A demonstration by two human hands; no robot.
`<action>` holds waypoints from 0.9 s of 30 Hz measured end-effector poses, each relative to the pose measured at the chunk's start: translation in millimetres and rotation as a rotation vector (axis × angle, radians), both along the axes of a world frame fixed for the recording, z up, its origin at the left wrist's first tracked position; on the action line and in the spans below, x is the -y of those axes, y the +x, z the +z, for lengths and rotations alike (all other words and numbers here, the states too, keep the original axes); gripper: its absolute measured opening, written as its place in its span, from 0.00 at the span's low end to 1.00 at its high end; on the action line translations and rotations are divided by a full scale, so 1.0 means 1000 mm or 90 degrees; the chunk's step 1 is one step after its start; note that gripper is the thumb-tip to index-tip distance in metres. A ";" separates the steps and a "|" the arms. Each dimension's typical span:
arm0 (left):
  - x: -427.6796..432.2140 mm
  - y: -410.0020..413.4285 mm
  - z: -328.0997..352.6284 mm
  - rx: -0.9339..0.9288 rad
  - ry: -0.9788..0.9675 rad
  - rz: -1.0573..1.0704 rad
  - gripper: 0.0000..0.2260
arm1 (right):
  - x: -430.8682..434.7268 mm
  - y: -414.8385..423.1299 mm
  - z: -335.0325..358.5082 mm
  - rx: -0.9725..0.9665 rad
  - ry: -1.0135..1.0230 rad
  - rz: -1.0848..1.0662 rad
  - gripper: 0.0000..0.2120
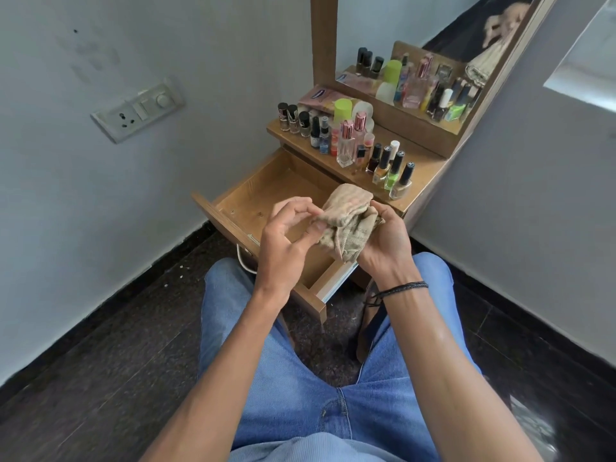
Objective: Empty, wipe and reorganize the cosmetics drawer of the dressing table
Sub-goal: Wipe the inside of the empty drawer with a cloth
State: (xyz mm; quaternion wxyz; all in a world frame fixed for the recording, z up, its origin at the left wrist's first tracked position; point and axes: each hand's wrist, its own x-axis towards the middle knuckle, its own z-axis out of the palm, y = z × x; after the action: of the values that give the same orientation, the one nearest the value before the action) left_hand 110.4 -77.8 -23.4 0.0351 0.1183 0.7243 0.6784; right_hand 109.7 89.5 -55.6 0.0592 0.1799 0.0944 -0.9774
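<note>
The wooden drawer (266, 181) of the dressing table is pulled out and its inside is bare. Above its front part I hold a beige ribbed cloth (346, 225) with both hands. My right hand (386, 241) grips the bunched cloth from the right side. My left hand (286, 238) pinches the cloth's left edge with thumb and fingertips. Nail polish bottles (393, 171), perfume bottles (350, 141) and other cosmetics stand crowded on the tabletop (423, 168) behind the drawer.
A mirror (433, 61) rises behind the tabletop and reflects the bottles. A wall socket panel (136, 108) is on the left wall. My knees in blue jeans (300, 378) are in front of the drawer, over a dark floor (100, 361).
</note>
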 end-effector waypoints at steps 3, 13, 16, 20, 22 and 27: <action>0.004 0.001 -0.001 -0.043 -0.042 -0.086 0.04 | -0.003 0.000 0.000 0.006 -0.018 0.006 0.26; 0.009 0.009 -0.020 0.018 -0.058 -0.233 0.11 | -0.004 0.009 0.011 0.102 0.225 -0.012 0.14; 0.003 0.007 -0.019 0.224 0.120 -0.165 0.22 | -0.006 0.010 0.015 0.077 0.207 -0.077 0.19; -0.011 0.003 -0.024 0.409 0.168 -0.177 0.29 | -0.010 0.015 0.022 0.000 0.206 -0.103 0.17; -0.020 0.002 -0.023 0.435 0.198 -0.168 0.26 | -0.015 0.018 0.026 -0.010 0.263 -0.111 0.18; -0.038 -0.001 -0.012 0.403 0.271 -0.110 0.26 | -0.038 0.031 0.036 -0.006 0.549 -0.087 0.14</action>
State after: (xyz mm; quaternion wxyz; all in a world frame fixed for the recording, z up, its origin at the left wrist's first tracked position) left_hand 109.1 -40.1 -35.7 0.2887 -0.0316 0.5082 0.8108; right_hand 141.1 127.9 -19.7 -0.0863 0.1898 0.4818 -0.8511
